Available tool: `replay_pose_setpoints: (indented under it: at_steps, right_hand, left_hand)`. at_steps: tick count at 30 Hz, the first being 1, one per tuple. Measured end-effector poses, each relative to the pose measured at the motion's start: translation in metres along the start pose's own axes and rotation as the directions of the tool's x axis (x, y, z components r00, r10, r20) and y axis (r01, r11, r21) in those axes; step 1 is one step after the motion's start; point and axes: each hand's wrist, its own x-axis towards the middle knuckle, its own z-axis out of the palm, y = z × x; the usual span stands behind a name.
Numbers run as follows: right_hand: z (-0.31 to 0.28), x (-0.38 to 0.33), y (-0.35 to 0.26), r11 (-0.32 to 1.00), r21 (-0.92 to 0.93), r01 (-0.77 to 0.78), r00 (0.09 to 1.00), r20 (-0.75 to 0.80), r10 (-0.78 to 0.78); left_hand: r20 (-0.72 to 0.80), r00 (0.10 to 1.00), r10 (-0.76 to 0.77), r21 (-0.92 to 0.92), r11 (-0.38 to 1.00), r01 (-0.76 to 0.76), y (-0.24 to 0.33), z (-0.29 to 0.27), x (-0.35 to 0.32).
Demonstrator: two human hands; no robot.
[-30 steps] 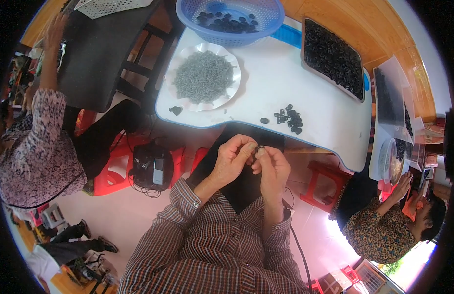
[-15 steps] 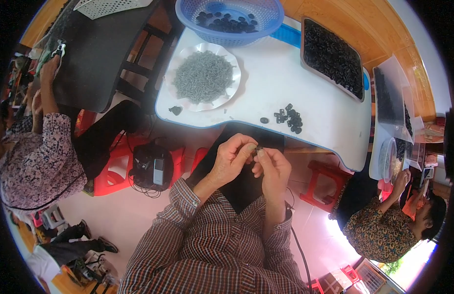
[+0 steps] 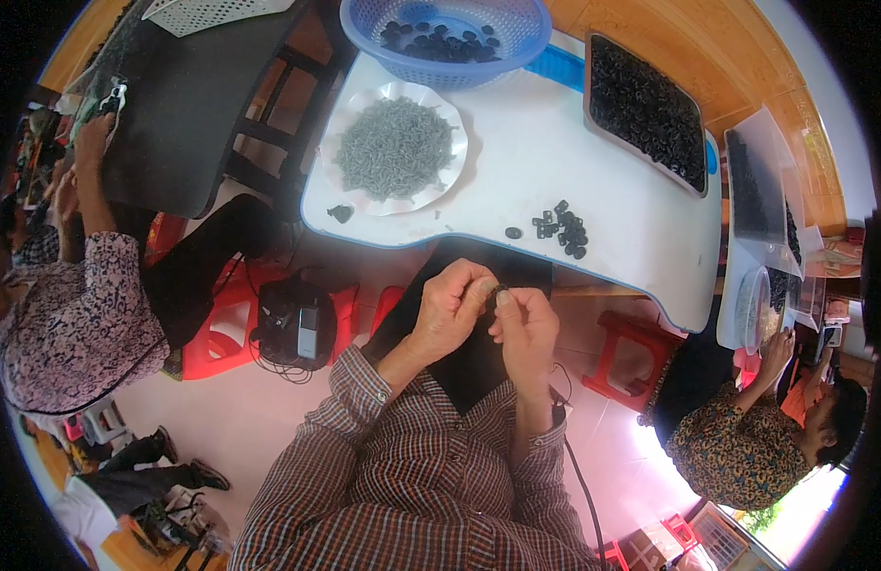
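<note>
Pinch by fingers of left hand and right hand on one small dark part, mostly hidden, above black-clad lap, short of white desk, with possible loss to lap or pink floor from any slackening of fingertip pressure.

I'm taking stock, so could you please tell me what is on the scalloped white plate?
A heap of small, slender grey pieces lies on the white plate, whose rim shows. The plate's middle and the heap's lower pieces are covered.
</note>
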Motion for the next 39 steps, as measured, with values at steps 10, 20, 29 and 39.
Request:
replay_pose_setpoints:
  at_steps: [10,20,29,39]
  right_hand:
    - [0.005,-0.001,0.010,0.972,-0.160,0.170,0.981,-0.060,-0.182]
    - [-0.002,0.003,0.000,0.947,0.266,-0.181,0.983,0.050,0.174]
    - [-0.004,0.005,-0.002,0.884,0.354,-0.304,0.953,0.107,0.285]
    - [0.010,-0.001,0.010,0.996,-0.053,0.076,0.992,-0.096,-0.081]
  left_hand:
    - [-0.034,0.998,-0.046,0.016,0.999,0.046,0.000,0.003,-0.003]
    - [0.080,0.986,-0.145,-0.217,0.963,0.159,0.001,-0.004,0.000]
    - [0.072,0.996,-0.060,-0.092,0.994,0.066,-0.001,-0.005,0.001]
    - [-0.107,0.991,0.078,0.117,0.991,-0.065,-0.005,0.013,-0.001]
